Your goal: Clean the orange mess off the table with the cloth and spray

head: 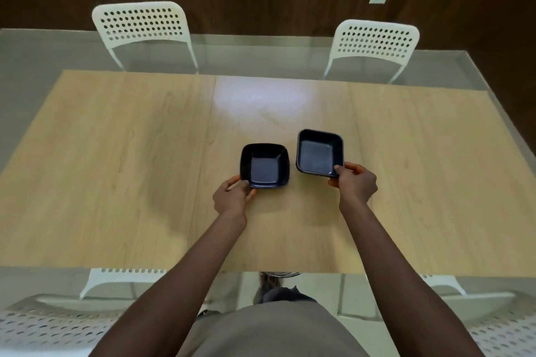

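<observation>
Neither cloth, spray nor any orange mess is in view; the worktop point(116, 153) is smooth pale wood-grain laminate, glossy enough to throw glare, so I'd expect a wipe to glide. Left hand point(232, 197) pinches the near-left corner of the left bowl point(264, 166), right hand point(355, 182) grips the near-right corner of the right bowl point(320, 153), which looks tilted or lifted. Both are dark, square, round-cornered, glazed: likely rigid, slick, chippable, moderately heavy, so hold at the rim, thumb inside. White perforated chairs point(142, 23) stand beyond.
</observation>
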